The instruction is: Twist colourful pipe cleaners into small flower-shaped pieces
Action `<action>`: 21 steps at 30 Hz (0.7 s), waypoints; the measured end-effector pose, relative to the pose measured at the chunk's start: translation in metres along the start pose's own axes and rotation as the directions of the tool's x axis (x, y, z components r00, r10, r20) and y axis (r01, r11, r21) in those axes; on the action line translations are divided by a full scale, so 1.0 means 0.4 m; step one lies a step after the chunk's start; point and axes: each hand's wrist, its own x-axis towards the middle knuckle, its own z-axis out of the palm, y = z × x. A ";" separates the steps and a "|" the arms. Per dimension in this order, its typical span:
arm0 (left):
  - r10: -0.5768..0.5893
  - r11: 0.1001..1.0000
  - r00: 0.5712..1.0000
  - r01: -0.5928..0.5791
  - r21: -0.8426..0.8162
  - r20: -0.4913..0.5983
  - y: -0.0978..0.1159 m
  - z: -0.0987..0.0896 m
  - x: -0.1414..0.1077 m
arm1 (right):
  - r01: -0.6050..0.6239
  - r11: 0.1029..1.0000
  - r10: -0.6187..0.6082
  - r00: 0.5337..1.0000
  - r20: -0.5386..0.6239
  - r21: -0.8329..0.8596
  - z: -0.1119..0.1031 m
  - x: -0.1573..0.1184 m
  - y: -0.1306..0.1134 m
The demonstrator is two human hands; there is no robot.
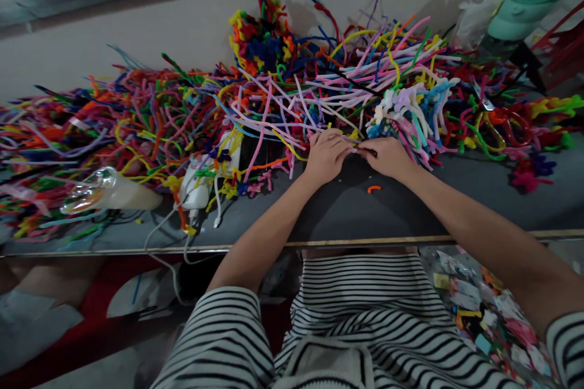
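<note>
My left hand [326, 158] and my right hand [387, 157] meet over the grey table, fingertips close together. Both pinch a pale, lilac-looking pipe cleaner [355, 149] between them; most of it is hidden by the fingers. Just beyond the hands lies a heap of loose pink and white pipe cleaners [337, 82]. A bunch of white, lilac and blue pipe cleaner pieces [413, 110] sits beside my right hand. A short orange scrap [374, 188] rests on the tabletop below the hands.
Mixed pipe cleaners [150, 109] spread along the left. Scissors [495, 124] lie at the right. A white power strip [197, 185] with cables and a clear plastic-wrapped roll [123, 189] are left of me. A teal container [524, 9] stands back right. Scraps [488, 304] fill the space below the table.
</note>
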 end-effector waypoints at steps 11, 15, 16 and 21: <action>-0.107 0.994 0.994 0.107 -0.006 -0.008 0.021 0.011 0.002 | 0.058 0.992 -0.066 0.995 -0.068 -0.113 0.001 -0.014 -0.036; -0.268 0.955 0.962 0.258 -0.147 -0.056 -0.001 0.025 -0.001 | 0.139 0.988 -0.142 0.990 -0.028 -0.073 -0.002 -0.014 -0.015; -0.267 0.945 0.963 0.258 -0.201 -0.020 -0.006 0.026 -0.001 | 0.133 0.989 -0.134 0.991 -0.007 -0.068 -0.006 -0.013 -0.009; -0.090 0.952 0.982 0.134 -0.275 0.167 -0.012 0.011 -0.003 | 0.096 0.989 -0.080 0.987 0.142 -0.112 -0.028 -0.004 0.013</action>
